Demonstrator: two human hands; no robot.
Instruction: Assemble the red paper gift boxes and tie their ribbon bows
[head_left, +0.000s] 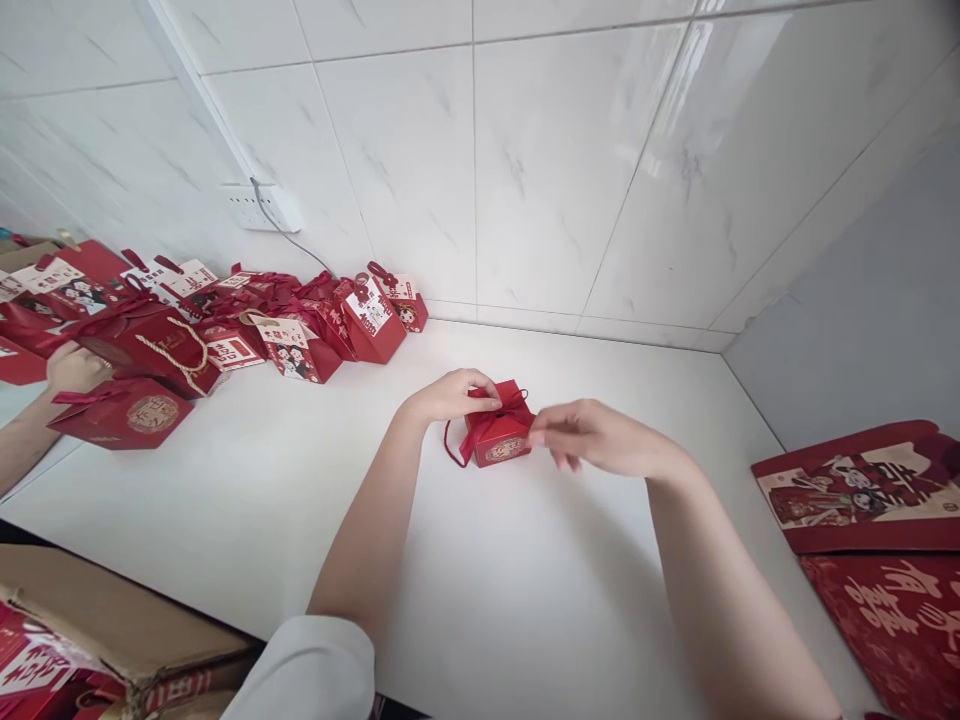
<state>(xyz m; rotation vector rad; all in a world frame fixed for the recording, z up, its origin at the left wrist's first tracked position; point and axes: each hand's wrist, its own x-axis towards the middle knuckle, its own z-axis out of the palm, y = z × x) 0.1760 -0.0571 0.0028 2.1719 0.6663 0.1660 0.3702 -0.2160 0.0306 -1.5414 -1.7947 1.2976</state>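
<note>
White sleeve [307, 665], lower edge. Small red box [501, 445], mid white tabletop [487, 600]: left hand [450, 395] pinches its ribbon [495, 412] on top, right hand [600, 440] pinches the ribbon at its right edge. Red gift boxes [300, 325] along marble-tiled wall [525, 150]; flat red bags [862, 490] far right.

Small box [501, 432] red, gold emblem; ribbon [491, 412] dark red; table [525, 600] white.

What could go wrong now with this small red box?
The left hand and right hand both work at the ribbon; an uneven pull might tip or slide the small red box. The ribbon's loose loop at the box's left could snag under it.
</note>
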